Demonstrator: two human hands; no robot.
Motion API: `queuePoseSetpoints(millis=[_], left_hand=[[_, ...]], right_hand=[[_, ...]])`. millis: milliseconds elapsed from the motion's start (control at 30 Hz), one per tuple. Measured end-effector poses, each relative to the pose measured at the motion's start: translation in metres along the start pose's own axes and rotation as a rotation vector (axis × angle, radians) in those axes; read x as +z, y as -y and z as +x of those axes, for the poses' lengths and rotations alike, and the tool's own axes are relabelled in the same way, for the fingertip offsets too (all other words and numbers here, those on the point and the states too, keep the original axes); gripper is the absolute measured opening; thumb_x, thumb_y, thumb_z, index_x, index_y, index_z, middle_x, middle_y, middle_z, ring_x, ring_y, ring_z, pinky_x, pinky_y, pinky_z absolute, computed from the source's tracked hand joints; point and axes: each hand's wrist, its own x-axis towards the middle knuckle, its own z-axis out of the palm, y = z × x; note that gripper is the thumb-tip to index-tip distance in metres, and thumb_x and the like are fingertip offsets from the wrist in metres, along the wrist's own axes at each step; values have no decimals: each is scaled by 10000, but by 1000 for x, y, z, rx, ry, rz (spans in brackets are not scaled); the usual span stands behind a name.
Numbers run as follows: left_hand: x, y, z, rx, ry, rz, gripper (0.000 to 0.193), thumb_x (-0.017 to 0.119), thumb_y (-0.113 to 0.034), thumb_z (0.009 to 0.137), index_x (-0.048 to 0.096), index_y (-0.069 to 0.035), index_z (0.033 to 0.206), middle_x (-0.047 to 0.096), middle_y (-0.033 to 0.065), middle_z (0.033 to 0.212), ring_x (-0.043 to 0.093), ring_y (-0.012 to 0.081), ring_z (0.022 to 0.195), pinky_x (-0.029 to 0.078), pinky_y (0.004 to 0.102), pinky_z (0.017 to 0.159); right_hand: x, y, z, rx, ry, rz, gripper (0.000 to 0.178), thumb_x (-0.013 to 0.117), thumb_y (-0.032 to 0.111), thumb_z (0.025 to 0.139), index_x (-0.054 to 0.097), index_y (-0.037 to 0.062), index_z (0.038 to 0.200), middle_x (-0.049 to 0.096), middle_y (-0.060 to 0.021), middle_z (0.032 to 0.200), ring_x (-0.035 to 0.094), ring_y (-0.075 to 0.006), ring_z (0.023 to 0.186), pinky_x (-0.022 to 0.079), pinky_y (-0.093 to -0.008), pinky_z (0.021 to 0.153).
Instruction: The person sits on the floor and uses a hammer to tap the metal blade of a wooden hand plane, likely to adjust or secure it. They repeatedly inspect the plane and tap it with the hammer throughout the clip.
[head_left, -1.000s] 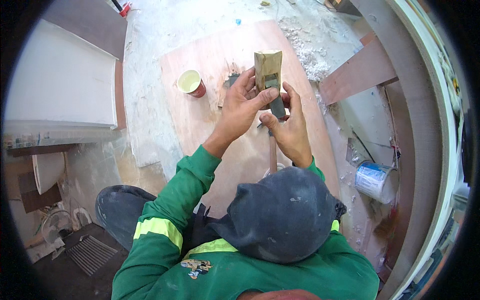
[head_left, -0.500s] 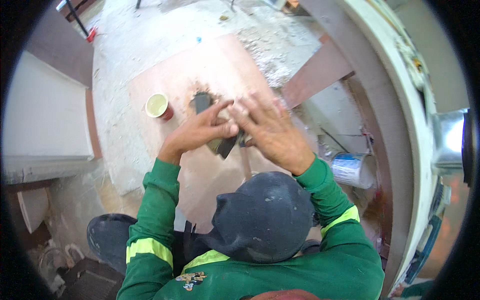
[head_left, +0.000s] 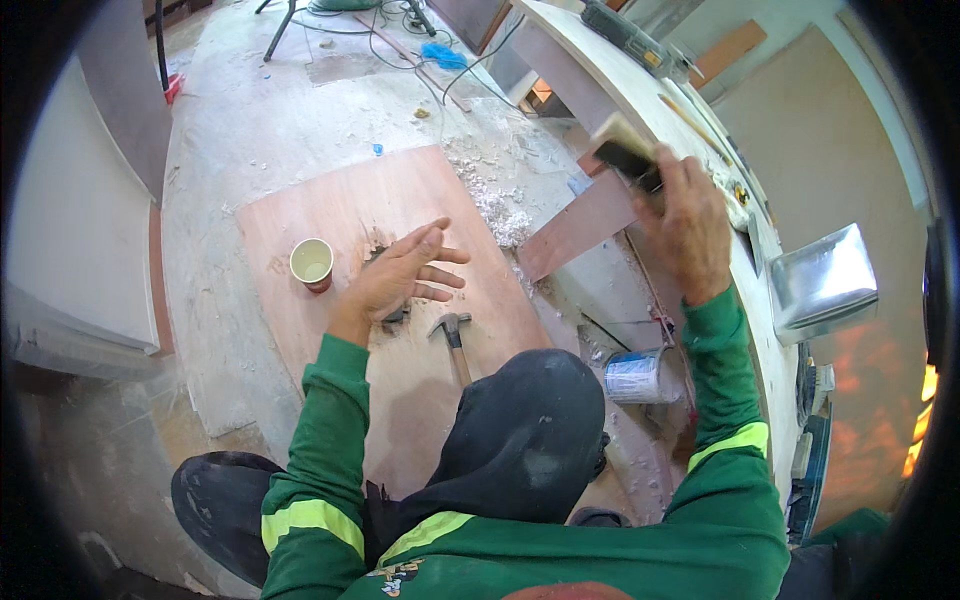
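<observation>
My right hand [head_left: 690, 225] is raised at the right, its fingers closed around a block [head_left: 622, 152] with a dark face and a pale cream side. The block is off the board, near the long pale worktop. Over the plywood board [head_left: 340, 185] my left hand [head_left: 392, 280] hovers with fingers apart and nothing in them. Beneath it, a dark grey object [head_left: 397, 315] is partly hidden, so its kind is unclear. A claw hammer [head_left: 452, 330] lies just right of it, its handle running toward my knee. Left of the hand stands a paper cup [head_left: 311, 264] with pale contents.
The long worktop [head_left: 715, 160] runs along the right, bearing a power tool [head_left: 630, 38] and a shiny metal container [head_left: 825, 283]. Below it, a white-and-blue bucket [head_left: 637, 378] lies on its side. White rubble [head_left: 500, 210] and cables [head_left: 400, 45] lie on the floor ahead.
My hands, close together over the board before, have parted. The right has moved up and right with the block, while the left stays over the board. The hammer's head has come into view.
</observation>
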Motion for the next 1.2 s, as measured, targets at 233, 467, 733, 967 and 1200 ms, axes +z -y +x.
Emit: queuePoseSetpoints(millis=[233,467,733,967,1200], left_hand=[[9,-9,-6,56,62,37,737,516,-494,1142,295,-64,1697,649,193,1437,737,275,1154,643,366,884],[4,-13,-5,70,63,69,777,553,-516,1122,302,-52,1693,645,209,1435,725,289,1177,648,377,885],[10,-19,5,77,41,151,787,581,-513,1112,309,-54,1691,643,201,1440,724,278,1179,649,383,887],[11,-13,10,66,33,211,789,592,-507,1109,307,-62,1695,650,189,1436,730,273,1170,649,382,886],[4,-17,3,67,18,209,786,610,-497,1102,308,-87,1702,650,189,1435,735,267,1157,650,369,876]], right_hand=[[10,-20,28,57,193,-138,581,800,347,938,565,60,1384,629,-164,1061,738,-348,924,610,-476,738],[69,-8,109,-46,194,-152,555,790,345,950,550,17,1329,675,-202,1128,769,-399,941,642,-487,767],[88,8,171,-40,165,-135,472,791,299,950,611,-6,1262,714,-254,1175,782,-411,1016,661,-481,838],[85,-2,146,-10,174,-120,493,775,321,972,571,3,1290,700,-248,1138,767,-438,1001,648,-503,815],[49,-14,83,-6,188,-176,505,794,296,954,576,14,1310,685,-209,1087,765,-395,964,638,-462,787]])
